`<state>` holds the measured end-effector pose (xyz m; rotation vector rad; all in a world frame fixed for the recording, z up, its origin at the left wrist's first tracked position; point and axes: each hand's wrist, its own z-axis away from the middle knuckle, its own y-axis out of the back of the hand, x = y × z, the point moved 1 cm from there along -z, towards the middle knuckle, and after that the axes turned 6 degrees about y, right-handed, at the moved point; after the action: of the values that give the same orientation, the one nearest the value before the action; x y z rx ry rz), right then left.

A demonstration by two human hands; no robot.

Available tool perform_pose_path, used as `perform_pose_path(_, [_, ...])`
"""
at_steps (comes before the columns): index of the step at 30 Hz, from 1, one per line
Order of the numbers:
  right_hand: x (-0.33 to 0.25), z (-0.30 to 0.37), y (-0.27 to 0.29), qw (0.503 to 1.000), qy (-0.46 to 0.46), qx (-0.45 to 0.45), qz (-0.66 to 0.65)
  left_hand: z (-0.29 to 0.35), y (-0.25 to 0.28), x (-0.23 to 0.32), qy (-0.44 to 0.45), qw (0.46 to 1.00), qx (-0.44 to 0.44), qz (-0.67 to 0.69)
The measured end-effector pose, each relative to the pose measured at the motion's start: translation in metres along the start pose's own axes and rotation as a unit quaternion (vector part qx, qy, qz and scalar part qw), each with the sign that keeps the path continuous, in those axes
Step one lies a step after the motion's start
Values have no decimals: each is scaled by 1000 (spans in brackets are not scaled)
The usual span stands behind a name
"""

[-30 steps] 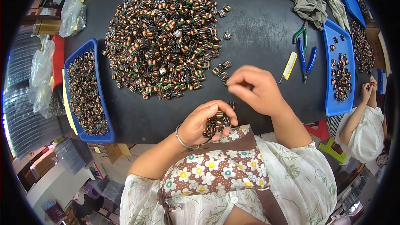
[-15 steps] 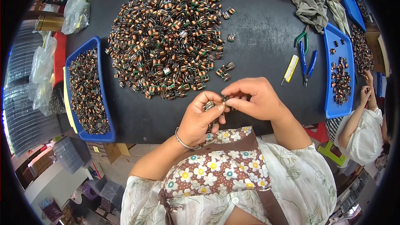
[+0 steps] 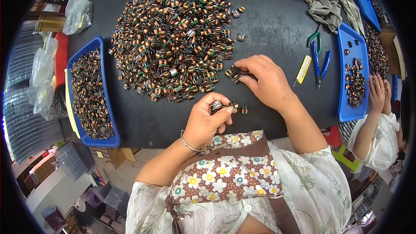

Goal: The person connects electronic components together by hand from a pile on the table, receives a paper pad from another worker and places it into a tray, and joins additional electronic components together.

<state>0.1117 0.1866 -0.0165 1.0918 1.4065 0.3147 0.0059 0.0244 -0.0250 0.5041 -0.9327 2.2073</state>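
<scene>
My left hand (image 3: 204, 119) is closed around several small copper-wound coils, mostly hidden in its fingers. One coil (image 3: 233, 104) sticks out between thumb and forefinger. Just to the right of it, a single coil (image 3: 245, 110) lies on the black table. Farther out, my right hand (image 3: 269, 82) has its thumb and fingers round a small cluster of coils (image 3: 233, 74) on the tabletop; its fingertips partly cover them. A large heap of the same coils (image 3: 173, 39), with copper windings, dark and green parts and metal pins, rises beyond my hands.
At the left stands a blue tray (image 3: 116, 123) full of coils. On the right are a yellow-and-white tool (image 3: 303, 69), blue-handled pliers (image 3: 324, 65), green-handled pliers (image 3: 319, 43) and another blue tray (image 3: 346, 115) with coils. Beside that tray are a co-worker's hands (image 3: 378, 93).
My right hand has left my left hand and moved outward to the loose cluster. The single coil now shows on the table. My left hand has barely moved.
</scene>
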Motion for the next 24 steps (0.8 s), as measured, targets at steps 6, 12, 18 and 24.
perform_pose_path(6, [-3,7,7,1000,6,-26,15,3,2,0,-4,1000,4,-9])
perform_pose_path(12, [-4,19,7,952,-45,-36,-300,1,1,0,-13,1000,5,-2])
perform_pose_path(18, [-18,18,2,921,-55,-70,-379,-2,-4,1,-13,1000,-4,12])
perform_pose_path(24, [-4,11,-2,983,10,-13,-182,-3,-3,0,-11,1000,4,11])
